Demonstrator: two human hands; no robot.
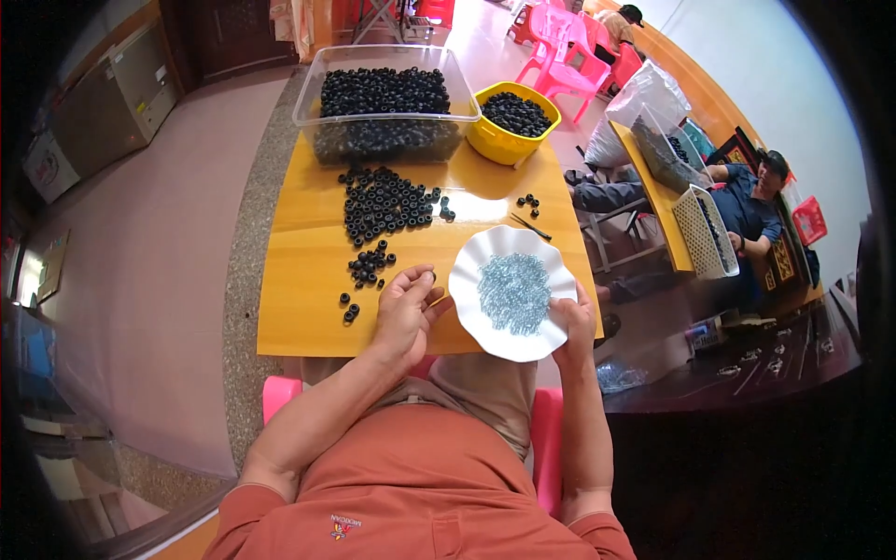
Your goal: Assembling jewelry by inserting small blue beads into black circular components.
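Note:
My right hand (574, 322) grips the right rim of a white plate (471, 261) with a wavy edge, thumb on top. Small clear, bluish pieces (515, 294) are heaped in the plate's middle. Beside the plate's left edge is my left hand (403, 313), its thumb and forefinger brought together and the other fingers curled. Whatever sits at those fingertips is too small to make out. Just beyond that hand lie loose black ring-shaped parts (371, 264), with a larger spread of black rings (387, 203) farther back.
On the wooden table (299, 289), a clear plastic bin (387, 131) and a yellow basin (513, 145) hold black parts. Slim black tweezers (530, 226) lie beyond the plate near several loose black rings (528, 203). At right, another person (747, 201) sits by a white basket (705, 233). Pink chairs (565, 51) stand behind.

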